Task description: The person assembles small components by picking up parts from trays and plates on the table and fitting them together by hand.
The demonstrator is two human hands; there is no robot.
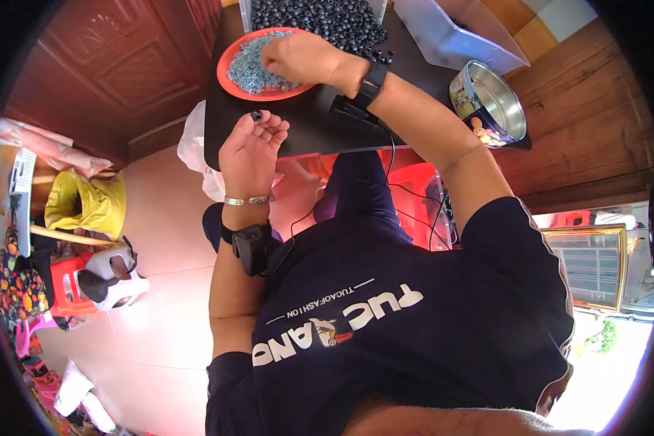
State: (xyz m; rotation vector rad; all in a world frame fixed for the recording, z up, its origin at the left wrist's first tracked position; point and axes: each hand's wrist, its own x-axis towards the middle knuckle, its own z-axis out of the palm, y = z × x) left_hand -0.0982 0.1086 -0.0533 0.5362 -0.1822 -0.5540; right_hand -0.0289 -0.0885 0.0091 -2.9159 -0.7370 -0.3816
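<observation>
My left hand (253,145) is turned palm up near the table's front edge, its fingers curled. Between thumb and forefinger it pinches a small black ring-like piece (256,115). Over the red plate (226,81), my right hand (301,59) reaches down with bent, closed fingertips at the heap of tiny shiny blue-grey pieces (251,67). Whatever those fingertips hold, if anything, is too small to make out. Behind the plate lies a large pile of black pieces (327,23), several with holes, spilling out of a pale open container (245,14).
The dark table (305,123) ends just in front of my knees. To the right stand an open round tin (500,102) and a translucent plastic bin (458,36). A white plastic bag (192,142) hangs by the left edge. Cables run from the bands on both wrists.
</observation>
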